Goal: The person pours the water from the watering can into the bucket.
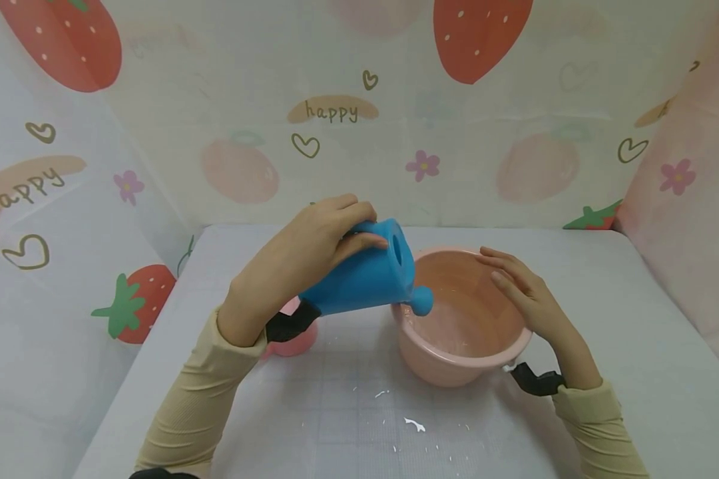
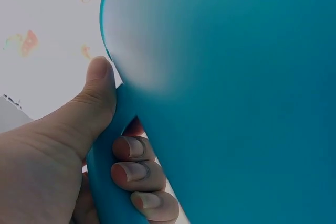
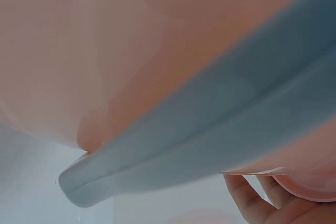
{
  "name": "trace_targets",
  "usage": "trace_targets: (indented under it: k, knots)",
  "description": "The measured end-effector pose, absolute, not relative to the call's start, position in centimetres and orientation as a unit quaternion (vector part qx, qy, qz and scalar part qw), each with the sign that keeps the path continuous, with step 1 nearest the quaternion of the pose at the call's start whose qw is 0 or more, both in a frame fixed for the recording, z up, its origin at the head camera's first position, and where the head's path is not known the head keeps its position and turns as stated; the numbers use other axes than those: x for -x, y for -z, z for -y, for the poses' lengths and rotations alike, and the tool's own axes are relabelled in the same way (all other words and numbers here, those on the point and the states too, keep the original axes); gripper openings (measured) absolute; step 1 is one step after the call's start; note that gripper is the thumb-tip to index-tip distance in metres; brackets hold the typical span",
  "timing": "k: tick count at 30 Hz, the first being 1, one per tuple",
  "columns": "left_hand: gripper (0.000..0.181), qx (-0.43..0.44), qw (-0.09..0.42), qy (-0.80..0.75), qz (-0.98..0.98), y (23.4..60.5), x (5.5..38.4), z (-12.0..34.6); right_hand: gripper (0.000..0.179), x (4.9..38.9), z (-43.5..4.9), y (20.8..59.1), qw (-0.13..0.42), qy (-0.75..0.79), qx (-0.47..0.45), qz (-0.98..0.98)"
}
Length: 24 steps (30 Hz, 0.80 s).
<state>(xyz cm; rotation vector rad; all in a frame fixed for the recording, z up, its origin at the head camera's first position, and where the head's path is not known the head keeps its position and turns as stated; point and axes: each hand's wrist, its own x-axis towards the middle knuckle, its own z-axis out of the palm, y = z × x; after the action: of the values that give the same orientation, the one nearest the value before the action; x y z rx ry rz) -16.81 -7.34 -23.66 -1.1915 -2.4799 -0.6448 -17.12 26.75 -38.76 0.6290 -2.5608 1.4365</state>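
My left hand (image 1: 317, 246) grips the handle of a blue watering can (image 1: 359, 279), its fingers curled round the handle in the left wrist view (image 2: 136, 177). The can is tipped to the right, its round spout head (image 1: 421, 301) over the left rim of a pink basin (image 1: 449, 372). Clear liquid seems to lie in the basin. My right hand (image 1: 530, 293) holds the basin's right rim, thumb over the inside. Its fingers (image 3: 244, 198) show partly in the right wrist view; the rest is hidden.
A pink object (image 1: 293, 342) stands behind my left wrist, mostly hidden. Drops and small puddles (image 1: 415, 424) lie on the white tabletop (image 1: 335, 399) before the basin. A printed curtain (image 1: 347, 166) closes the back and sides. A blurred grey-blue band (image 3: 199, 124) crosses the right wrist view.
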Motion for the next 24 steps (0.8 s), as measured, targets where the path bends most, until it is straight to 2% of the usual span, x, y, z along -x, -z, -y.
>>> trace_targets:
  k: [5,15,24]
  knots:
    - [0.023,0.409,0.145,0.229,0.871,23.9,16.9,7.6,0.036,17.1,-26.6,38.7,0.070,-0.479,-0.212,0.849]
    - [0.028,0.410,0.151,0.246,0.865,24.4,17.1,8.2,0.036,17.3,-26.9,39.1,0.070,-0.478,-0.206,0.851]
    - [0.025,0.389,0.142,0.228,0.881,24.9,16.9,8.9,0.036,17.3,-26.9,39.0,0.071,-0.477,-0.209,0.851]
